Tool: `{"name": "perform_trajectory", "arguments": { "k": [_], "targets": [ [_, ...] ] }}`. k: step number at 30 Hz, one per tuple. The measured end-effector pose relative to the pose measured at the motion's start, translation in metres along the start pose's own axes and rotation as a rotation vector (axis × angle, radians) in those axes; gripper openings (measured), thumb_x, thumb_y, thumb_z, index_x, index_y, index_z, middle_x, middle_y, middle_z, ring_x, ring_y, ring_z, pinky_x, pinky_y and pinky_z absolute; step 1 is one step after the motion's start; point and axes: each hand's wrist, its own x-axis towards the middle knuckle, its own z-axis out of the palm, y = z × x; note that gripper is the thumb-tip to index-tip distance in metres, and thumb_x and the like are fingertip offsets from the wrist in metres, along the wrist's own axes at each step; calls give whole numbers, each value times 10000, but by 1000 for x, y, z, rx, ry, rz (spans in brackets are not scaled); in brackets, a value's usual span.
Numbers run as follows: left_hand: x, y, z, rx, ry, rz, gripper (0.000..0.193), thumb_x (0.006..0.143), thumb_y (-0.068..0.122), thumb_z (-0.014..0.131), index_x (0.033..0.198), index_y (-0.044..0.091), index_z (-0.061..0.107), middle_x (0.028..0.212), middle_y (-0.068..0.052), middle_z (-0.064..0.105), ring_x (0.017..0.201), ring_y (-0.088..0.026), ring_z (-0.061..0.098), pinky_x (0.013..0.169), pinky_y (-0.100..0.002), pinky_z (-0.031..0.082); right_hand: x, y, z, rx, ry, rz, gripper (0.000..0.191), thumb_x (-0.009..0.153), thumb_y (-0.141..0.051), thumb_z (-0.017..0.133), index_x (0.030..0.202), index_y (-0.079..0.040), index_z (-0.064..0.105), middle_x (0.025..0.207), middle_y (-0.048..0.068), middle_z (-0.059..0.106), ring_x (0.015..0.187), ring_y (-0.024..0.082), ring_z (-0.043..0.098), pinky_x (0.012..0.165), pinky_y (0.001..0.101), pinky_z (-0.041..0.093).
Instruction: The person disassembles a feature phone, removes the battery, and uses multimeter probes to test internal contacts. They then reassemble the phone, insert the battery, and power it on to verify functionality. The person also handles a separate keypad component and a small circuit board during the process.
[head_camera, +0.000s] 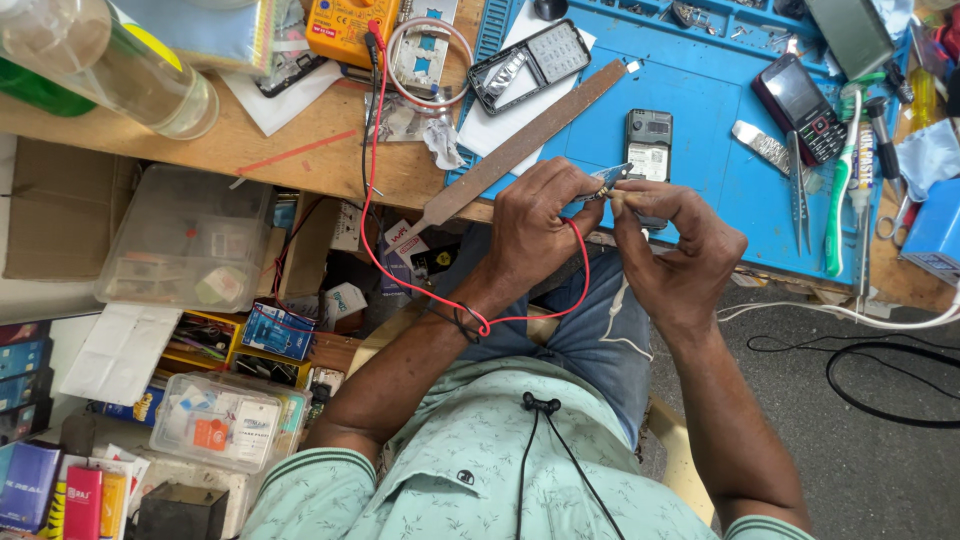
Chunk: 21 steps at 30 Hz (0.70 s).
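Both hands meet at a thin red wire above the blue silicone work mat, the fine work midway as far as shows.

One mat, one long rusty flat file, three opened phones. Left hand pinches blue-handled tweezers on the thin red wire; right hand pinches a small pale part, too tiny to identify.

Above the blue rubber work mat on the wooden tabletop, the two hands meet. The left hand pinches a slim blue-handled tool whose tip touches a small pale part gripped in the right hand's fingertips. A red wire loops under the left wrist. A long rusty metal file lies across the mat's left edge; a dark opened phone rests on it just beyond the hands.
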Motion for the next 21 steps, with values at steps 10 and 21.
{"name": "perform_trajectory", "arguments": {
  "k": [10, 21],
  "targets": [
    [0, 0, 0, 6, -7, -18, 165, 838, 38, 782, 945, 76, 663, 899, -40, 662, 852, -219, 692, 708, -368, 551, 1, -1, -2, 123, 20, 96, 113, 1052, 42, 756, 1059, 4, 650, 1106, 163, 761, 1067, 174, 747, 945, 279, 608],
    [0, -1, -1, 13, -9, -3, 172, 846, 47, 790, 959, 77, 665, 912, -39, 663, 869, -227, 690, 722, -370, 555, 0, -2, 2, 5, 10, 22, 125, 1026, 52, 766, 1067, 11, 655, 1133, 161, 756, 1132, 215, 750, 929, 306, 627]
  ]
}}
